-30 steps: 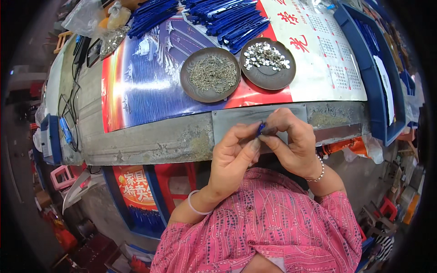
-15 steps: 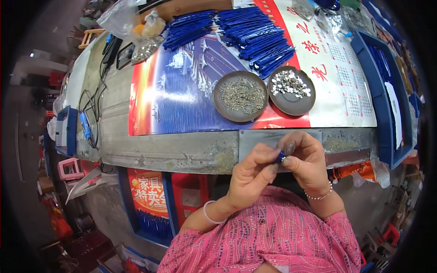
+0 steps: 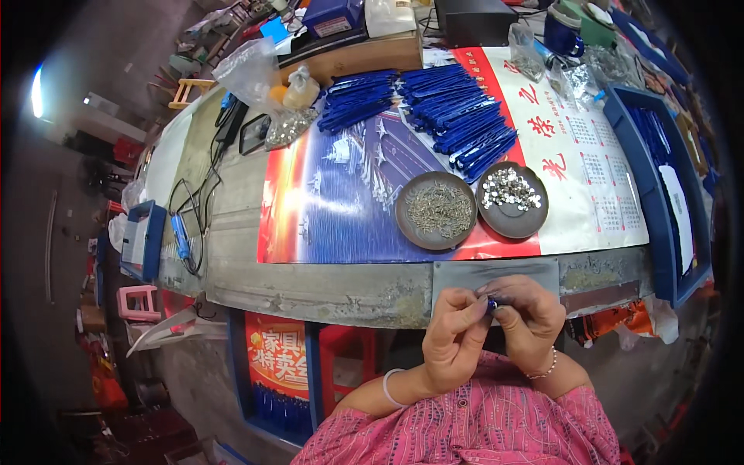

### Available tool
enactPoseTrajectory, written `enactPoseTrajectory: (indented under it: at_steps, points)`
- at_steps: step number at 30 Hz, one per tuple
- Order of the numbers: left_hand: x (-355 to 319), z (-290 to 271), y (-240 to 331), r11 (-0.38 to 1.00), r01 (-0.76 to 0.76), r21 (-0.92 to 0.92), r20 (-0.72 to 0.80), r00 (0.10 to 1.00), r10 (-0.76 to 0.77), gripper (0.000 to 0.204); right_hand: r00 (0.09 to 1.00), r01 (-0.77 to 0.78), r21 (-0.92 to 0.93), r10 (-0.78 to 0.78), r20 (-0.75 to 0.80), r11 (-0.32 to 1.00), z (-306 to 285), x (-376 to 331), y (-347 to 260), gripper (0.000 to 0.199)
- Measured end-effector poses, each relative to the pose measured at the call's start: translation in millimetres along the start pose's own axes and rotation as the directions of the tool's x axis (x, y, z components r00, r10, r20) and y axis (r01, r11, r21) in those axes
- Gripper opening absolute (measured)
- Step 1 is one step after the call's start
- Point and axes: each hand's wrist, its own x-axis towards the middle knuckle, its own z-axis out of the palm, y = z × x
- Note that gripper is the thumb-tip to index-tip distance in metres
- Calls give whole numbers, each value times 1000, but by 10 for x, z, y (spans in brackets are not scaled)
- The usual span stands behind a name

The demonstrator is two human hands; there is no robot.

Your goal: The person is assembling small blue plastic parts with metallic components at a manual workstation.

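Note:
Just past the table's front edge, my left hand (image 3: 453, 341) and my right hand (image 3: 533, 319) meet in front of the pink patterned shirt. Thumbs and fingers of both pinch one small dark blue piece (image 3: 492, 304) with a shiny spot; most of it is hidden by the fingertips, so its kind cannot be made out. Beyond the hands stand two round brown dishes. The left dish (image 3: 402, 223) holds many thin metal pins or screws, and the right dish (image 3: 513, 226) holds small shiny silver discs. Behind them lie piles of slim blue strips (image 3: 457, 116).
A poster (image 3: 341, 232) covers the middle of the grey table. Blue trays stand at the right (image 3: 670, 225) and left (image 3: 154, 248). At the left lie a cable and a blue-handled tool (image 3: 180, 236). Plastic bags (image 3: 288, 128) sit farther back. Below hangs an open blue drawer (image 3: 312, 364).
The view has shifted, so the table sits lower and farther right and more of its back shows. Both hands still pinch the small blue piece, with the fingers slightly rearranged.

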Motion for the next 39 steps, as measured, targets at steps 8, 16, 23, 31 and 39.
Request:
enactPoseTrajectory:
  at_steps: [8, 16, 23, 31, 39]
  points:
    - [-87, 55, 72, 929, 256, -266, 66, 967, -248, 32, 980, 198, -293, -177, 95, 936, -98, 37, -32, 12]
    - [-96, 109, 107, 887, 341, -311, 74, 939, -335, 26, 966, 250, -352, -207, 155, 902, -136, 34, 147, 29]
    - [-128, 87, -54, 750, 457, -478, 150, 884, -443, 31, 965, 84, -322, 4, 261, 943, -229, -14, 303, 19]
    - [-87, 90, -32, 402, 621, -673, 286, 719, -633, 18, 975, -204, -224, 178, -129, 953, -208, 112, 200, 57]
    - [-114, 11, -44, 411, 537, -736, 210, 759, -617, 23, 906, -269, -92, 219, -362, 959, -176, 123, 344, 71]
